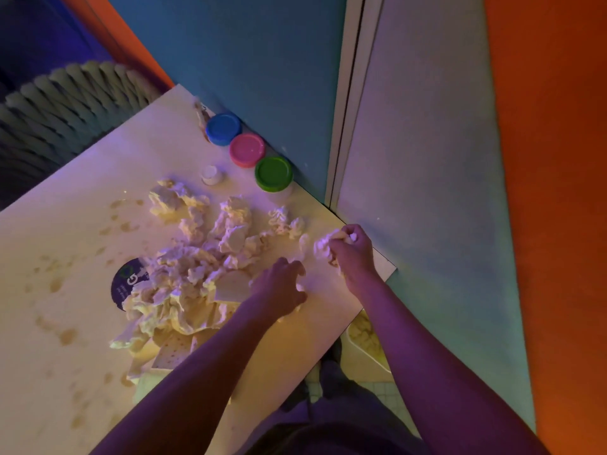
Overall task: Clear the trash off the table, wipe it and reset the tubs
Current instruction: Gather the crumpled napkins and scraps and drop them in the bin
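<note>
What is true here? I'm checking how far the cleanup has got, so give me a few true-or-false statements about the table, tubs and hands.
1. The right hand grips a wad of crumpled paper. True.
2. The three tubs stand stacked. False: blue-lidded tub, pink-lidded tub and green-lidded tub stand in a row by the wall.
3. The table is wiped clean. False: brown stains remain.
4. The left hand rests beside the paper pile. True.

White table (pixel 82 257), brown stains at 9 o'clock. Crumpled paper heap (pixel 197 257) at centre. Blue tub (pixel 223 128), pink tub (pixel 247 150), green tub (pixel 273 173) in row at 12 o'clock. Small white cap (pixel 211 174) beside them.
</note>
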The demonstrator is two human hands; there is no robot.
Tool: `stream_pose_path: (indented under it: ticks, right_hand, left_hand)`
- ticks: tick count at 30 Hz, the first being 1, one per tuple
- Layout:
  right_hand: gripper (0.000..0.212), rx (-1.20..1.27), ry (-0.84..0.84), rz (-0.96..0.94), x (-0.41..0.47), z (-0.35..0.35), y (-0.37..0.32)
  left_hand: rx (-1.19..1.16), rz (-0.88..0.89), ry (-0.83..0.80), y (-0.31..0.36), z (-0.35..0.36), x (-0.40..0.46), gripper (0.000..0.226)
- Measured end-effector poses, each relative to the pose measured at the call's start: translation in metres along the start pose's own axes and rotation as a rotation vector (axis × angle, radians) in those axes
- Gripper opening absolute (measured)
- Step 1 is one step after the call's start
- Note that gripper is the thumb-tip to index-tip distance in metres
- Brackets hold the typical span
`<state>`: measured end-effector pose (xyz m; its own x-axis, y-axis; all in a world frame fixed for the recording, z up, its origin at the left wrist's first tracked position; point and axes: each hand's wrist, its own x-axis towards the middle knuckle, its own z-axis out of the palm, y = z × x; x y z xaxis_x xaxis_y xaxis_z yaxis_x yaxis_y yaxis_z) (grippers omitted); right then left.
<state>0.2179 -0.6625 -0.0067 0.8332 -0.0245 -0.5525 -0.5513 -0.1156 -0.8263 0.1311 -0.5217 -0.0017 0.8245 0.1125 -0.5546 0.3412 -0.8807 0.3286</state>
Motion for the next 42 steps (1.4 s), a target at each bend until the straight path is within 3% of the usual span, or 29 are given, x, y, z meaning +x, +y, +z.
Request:
stream_pose_path:
  ticks: [5, 11, 16, 20, 26, 34, 42]
  right_hand:
    - [0.015, -0.008, 0.067, 0.008, 0.005, -0.004, -0.003]
    - [0.003, 0.074, -0.009, 0.132, 0.008, -0.011, -0.004]
    - [0.028, -0.01, -0.065, 0.153, 0.008, -0.011, -0.003]
    - [0.026, -0.265, -0.075, 0.077, 0.009, -0.009, -0.006]
    - [0.028, -0.398, -0.143, -0.028, 0.006, -0.002, -0.003]
    - [0.032, -0.494, -0.188, -0.07, 0.003, 0.001, 0.003]
    - [0.033, -0.867, -0.289, -0.278, -0.004, 0.025, 0.011]
  left_hand:
    - [0.177, 0.049, 0.01, 0.011, 0.019, 0.003, 0.036]
    - [-0.082, 0.049, 0.132, 0.008, 0.005, 0.008, 0.023]
    - [-0.189, -0.013, 0.348, 0.0, -0.024, 0.027, 0.017]
    - [-0.102, -0.049, 0.308, -0.004, -0.042, 0.051, 0.043]
    - [0.112, -0.053, 0.154, -0.001, -0.045, 0.088, 0.071]
    - [0.124, -0.05, 0.188, 0.005, -0.037, 0.096, 0.029]
    - [-0.175, 0.009, 0.327, -0.004, -0.045, 0.073, 0.027]
